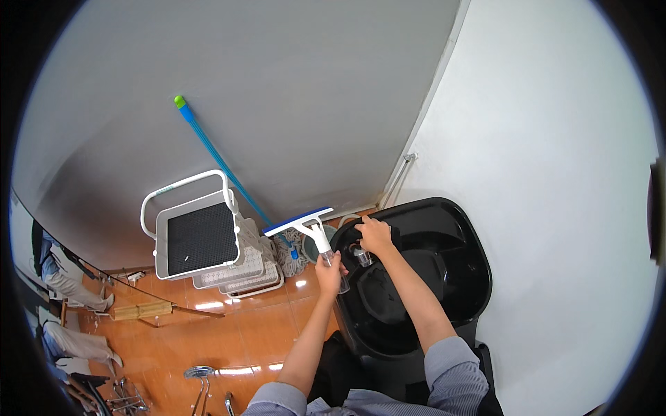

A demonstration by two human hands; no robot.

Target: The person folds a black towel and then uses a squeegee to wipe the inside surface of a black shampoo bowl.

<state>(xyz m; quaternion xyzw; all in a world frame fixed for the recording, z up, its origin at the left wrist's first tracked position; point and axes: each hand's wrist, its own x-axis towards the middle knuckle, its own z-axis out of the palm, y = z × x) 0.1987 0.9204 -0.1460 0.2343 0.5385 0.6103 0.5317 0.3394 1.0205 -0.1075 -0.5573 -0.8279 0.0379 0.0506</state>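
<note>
My left hand (329, 274) is wrapped around the clear bottle of a spray squeegee (322, 240). The tool has a white neck and a wide white head with a blue blade, which points up and away from me. To its right is a glossy black shampoo basin (465, 260). My right hand (375, 236) is bent over the basin's far left side, just above a chrome tap fitting (362, 257). What its fingertips touch is hidden under the hand.
A white tiered trolley (161, 249) stands left, its top shelf lined with black mesh. A blue-handled string mop (221, 162) leans on the grey wall beside a bucket (310, 250). A chrome-topped stool (199, 372) is nearer. A mirror at far left reflects a person (73, 340).
</note>
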